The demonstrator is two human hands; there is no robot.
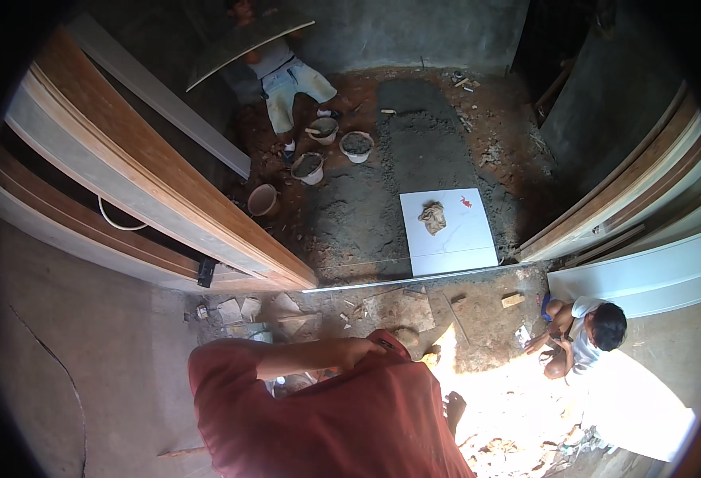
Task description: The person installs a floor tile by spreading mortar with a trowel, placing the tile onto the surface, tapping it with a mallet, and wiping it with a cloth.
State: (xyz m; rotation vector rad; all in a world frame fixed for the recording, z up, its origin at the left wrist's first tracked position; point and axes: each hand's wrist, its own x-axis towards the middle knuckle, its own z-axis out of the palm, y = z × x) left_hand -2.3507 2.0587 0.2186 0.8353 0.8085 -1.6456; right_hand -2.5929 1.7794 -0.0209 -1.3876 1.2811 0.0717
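Neither of my hands can be made out. Closest to me, a person in a red shirt (326, 422) bends over with a bare forearm (298, 360) across the upper back area and the hand near a red collar or cap. Another dark hand (454, 406) shows at that person's right. Beyond, a large white tile (446, 251) lies on grey mortar (414, 139) inside a doorway, with a crumpled beige cloth (431, 217) and a small red mark on it. A long straight strip (342, 285) runs along the threshold.
A person (279, 88) at the back holds a board (215, 65) above several mortar buckets (356, 145). Wooden frames (127, 135) flank the doorway. A crouching person (585, 331) is at right beside leaning white panels (629, 271). Debris and tile pieces (229, 311) litter the floor.
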